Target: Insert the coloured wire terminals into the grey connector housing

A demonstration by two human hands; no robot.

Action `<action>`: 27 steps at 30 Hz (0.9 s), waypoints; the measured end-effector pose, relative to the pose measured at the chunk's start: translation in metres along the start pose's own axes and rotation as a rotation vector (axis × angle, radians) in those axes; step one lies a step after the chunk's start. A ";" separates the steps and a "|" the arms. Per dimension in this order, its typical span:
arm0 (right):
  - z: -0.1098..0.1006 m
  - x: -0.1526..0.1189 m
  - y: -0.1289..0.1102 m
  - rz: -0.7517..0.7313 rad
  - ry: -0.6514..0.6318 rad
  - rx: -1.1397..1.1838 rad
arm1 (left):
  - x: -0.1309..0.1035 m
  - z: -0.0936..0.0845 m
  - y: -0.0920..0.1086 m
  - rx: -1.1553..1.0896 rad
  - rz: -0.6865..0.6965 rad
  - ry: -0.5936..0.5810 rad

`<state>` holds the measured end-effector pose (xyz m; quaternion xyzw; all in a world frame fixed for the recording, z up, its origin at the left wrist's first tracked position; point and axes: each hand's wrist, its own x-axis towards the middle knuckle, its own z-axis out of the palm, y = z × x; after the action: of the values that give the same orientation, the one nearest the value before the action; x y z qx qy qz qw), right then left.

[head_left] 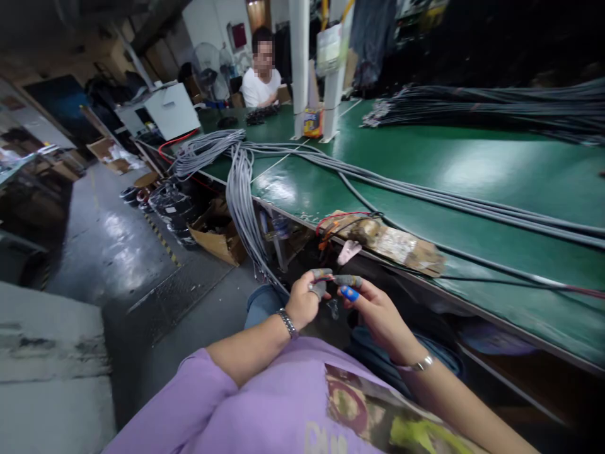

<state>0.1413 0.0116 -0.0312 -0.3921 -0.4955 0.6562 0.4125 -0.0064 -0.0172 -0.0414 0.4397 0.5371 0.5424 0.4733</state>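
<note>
The left hand [304, 304] is mostly closed, fingers curled in, with thumb and forefinger pinched on a short length of thin reddish and dark wires [326, 277]. The right hand [371, 309] faces it with thumb and forefinger brought nearly together on the same wires, its other fingers loosely bent. The wires sit between the two sets of fingertips, in front of the person's body and just off the near edge of the green table [472, 170]. Grey wrapping covers the forefingers, and a blue covering [350, 294] sits on the right thumb.

Just beyond the hands, a brown board [401, 247] patched with clear tape lies along the table edge, with a pale pink clip-like piece [348, 252] near its left end. Grey cables [425, 197] run across the table behind it, and a bundle of them [243, 202] hangs over the edge to the left of the left hand.

Well beyond the hands, a yellow and orange packet [312, 122] stands at the foot of a white post [299, 63]; its print is too small to read. Pale lettering on the purple shirt [265, 403], below the hands, is only partly visible and unreadable.
</note>
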 end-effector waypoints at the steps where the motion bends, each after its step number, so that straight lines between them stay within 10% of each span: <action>1: 0.003 -0.005 0.000 -0.027 -0.039 -0.023 | -0.002 0.001 0.000 0.051 0.028 -0.035; 9: 0.005 -0.017 0.012 -0.055 0.047 -0.033 | -0.019 0.001 0.003 0.360 0.108 -0.180; 19: -0.010 -0.018 0.007 0.063 0.011 -0.006 | -0.026 -0.003 0.012 0.095 -0.126 -0.256; 27: 0.001 -0.017 -0.010 -0.035 -0.188 -0.352 | -0.030 -0.009 0.015 0.138 -0.406 -0.535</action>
<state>0.1480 -0.0030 -0.0197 -0.3863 -0.6459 0.5858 0.3008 -0.0109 -0.0481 -0.0258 0.4814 0.5058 0.2648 0.6650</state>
